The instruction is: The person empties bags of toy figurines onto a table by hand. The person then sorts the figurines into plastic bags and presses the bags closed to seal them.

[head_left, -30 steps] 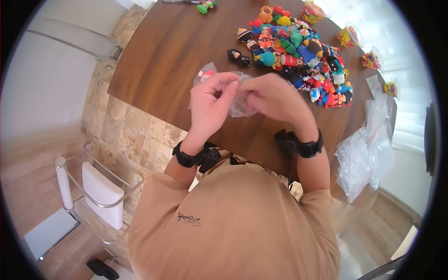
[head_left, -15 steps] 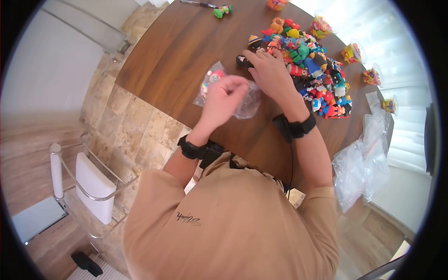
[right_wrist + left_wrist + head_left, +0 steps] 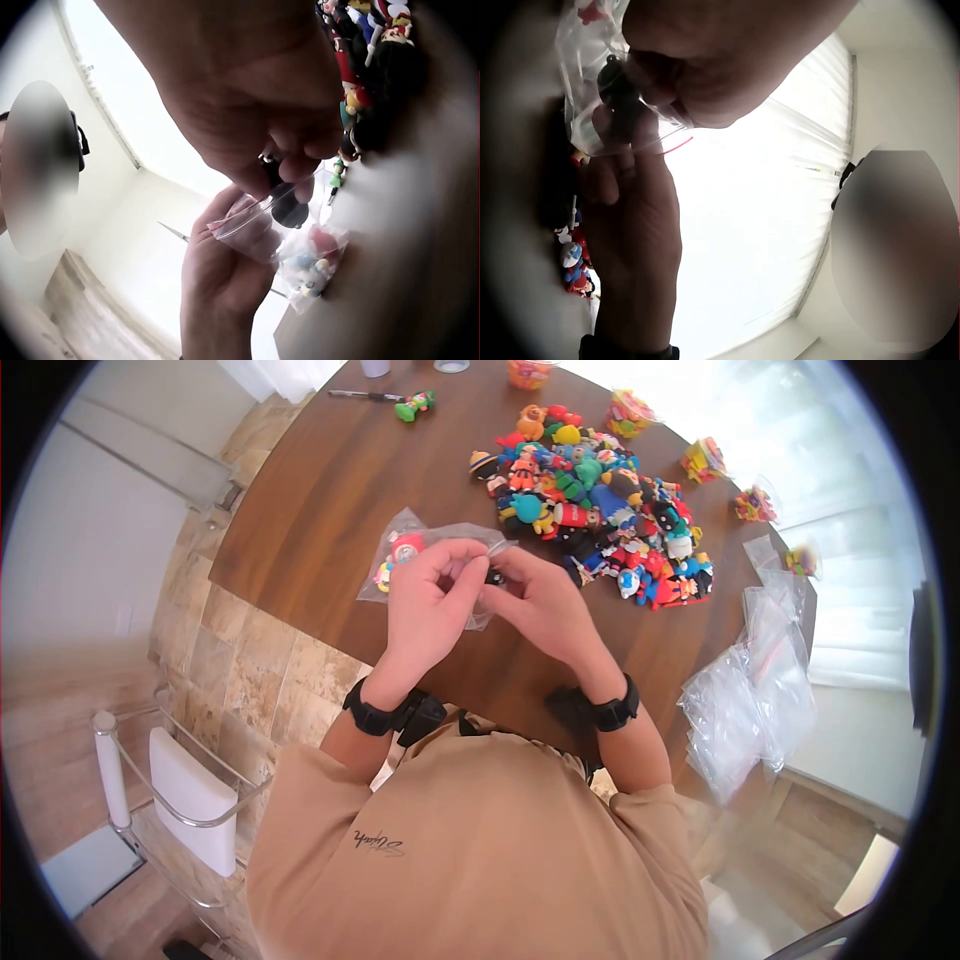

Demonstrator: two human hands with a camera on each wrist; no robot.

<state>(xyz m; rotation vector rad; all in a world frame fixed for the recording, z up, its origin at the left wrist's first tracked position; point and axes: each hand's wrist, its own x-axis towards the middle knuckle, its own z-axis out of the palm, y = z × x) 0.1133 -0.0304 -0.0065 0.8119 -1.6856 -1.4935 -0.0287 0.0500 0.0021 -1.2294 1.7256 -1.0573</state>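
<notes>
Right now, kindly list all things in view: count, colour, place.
Wooden table: 1, brown, centre
Plastic zip bag: 1, clear, near edge
Bagged toys: uncountable, multicoloured, inside
Rounded toy: 1, black, bag's mouth
Figurine heap: 1, multicoloured, on table
Slim pen: 1, black-grey, far left
Single figurine: 1, green, beside pen
Filled cups: 5, clear, table edge
Flat plastic bags: several, clear, right edge
Cropped vessels: 2, white and clear, top
Metal-framed chair: 1, white, left
Curtains: uncountable, white, right
Shirt: 1, tan, bottom
Wrist straps: 2, black, forearms
Left hand and right hand: 2, bare, at bag
</notes>
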